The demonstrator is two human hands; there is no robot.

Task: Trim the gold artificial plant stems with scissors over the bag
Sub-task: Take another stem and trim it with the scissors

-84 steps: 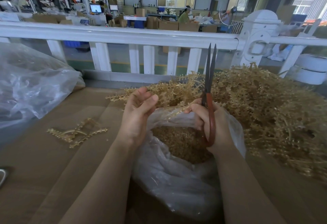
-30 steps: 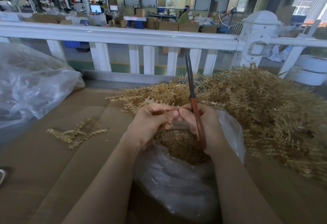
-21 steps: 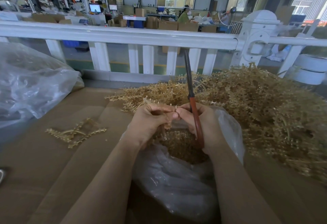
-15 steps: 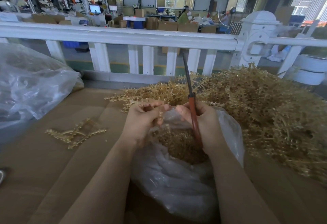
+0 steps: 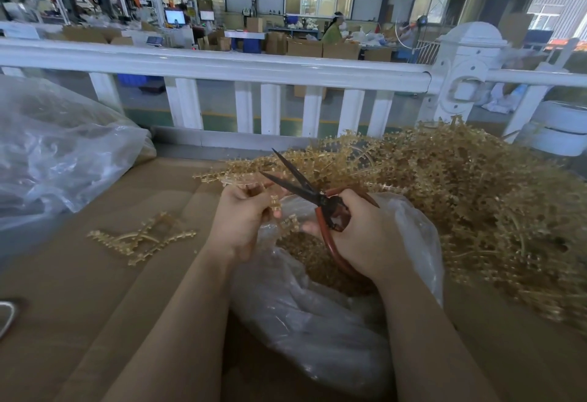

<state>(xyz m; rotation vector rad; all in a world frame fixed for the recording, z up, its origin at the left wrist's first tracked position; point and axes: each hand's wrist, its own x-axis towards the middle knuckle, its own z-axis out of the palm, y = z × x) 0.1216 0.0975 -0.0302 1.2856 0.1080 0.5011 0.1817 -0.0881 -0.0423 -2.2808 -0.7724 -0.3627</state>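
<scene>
Head view is showing us a gold stem piece [image 5: 276, 208], knobbly and translucent, which we are pinching in the curled fingers of our left hand [image 5: 244, 217] just above the mouth of the bag [image 5: 413, 236]. Our right hand [image 5: 365, 236] is gripping the scissors [image 5: 305, 185] by their red looped handles; the dark, narrow blades are standing parted and pointing up-left, their tips reaching past the left hand's fingers. We cannot tell whether the blades are touching the stem.

Under both hands the bag is sitting open, thin clear crinkled plastic, holding a mound of small gold trimmings [image 5: 305, 249]. Behind and to the right, a big tangled heap of gold stems [image 5: 460, 185] is crowding against the bag's far rim and spreading along the tabletop [image 5: 79, 290], which is lying flat and brown like cardboard. A few loose sprigs [image 5: 143, 238] are lying well apart to the left. Farther left, a second clear plastic bag [image 5: 57, 147] is bulging, glossy and wrinkled. A white railing [image 5: 222, 68] with square posts is running across behind the tabletop.
</scene>
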